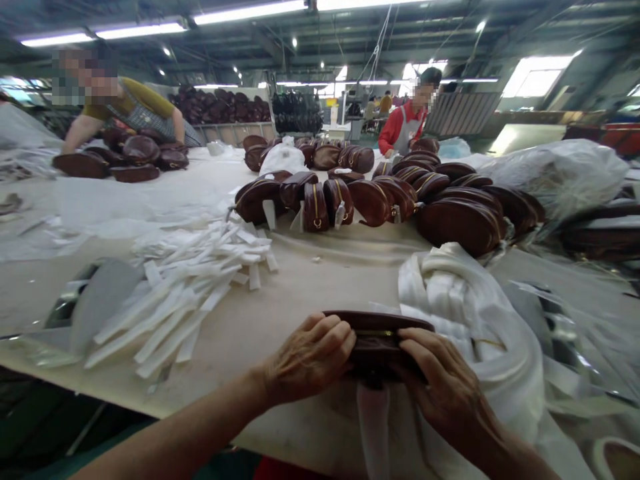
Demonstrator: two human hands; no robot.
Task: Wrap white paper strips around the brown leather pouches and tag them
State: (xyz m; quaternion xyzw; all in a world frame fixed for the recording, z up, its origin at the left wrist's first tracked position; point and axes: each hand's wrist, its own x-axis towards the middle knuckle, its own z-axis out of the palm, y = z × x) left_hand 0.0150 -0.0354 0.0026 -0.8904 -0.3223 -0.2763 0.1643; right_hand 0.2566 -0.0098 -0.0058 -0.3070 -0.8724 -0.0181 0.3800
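Observation:
A dark brown leather bag [377, 321] with a gold zipper along its top is held over the near edge of the table. My left hand [315, 350] is closed on its left end, fingers curled at the zipper. At the other end, my right hand [445, 373] grips the bag with its fingers over the top edge. From the bag's underside hangs a white strip [374, 427]. Just right of the bag lies a coil of white wrapping material [500, 327]. My hands hide both ends of the bag.
White paper strips [200, 287] lie heaped on the table [320, 280] at left. Many brown bags [460, 217] stand across the far side. Plastic wrap [560, 173] bulges at right. One co-worker [140, 107] leans over bags at far left; another [405, 127] stands behind the table.

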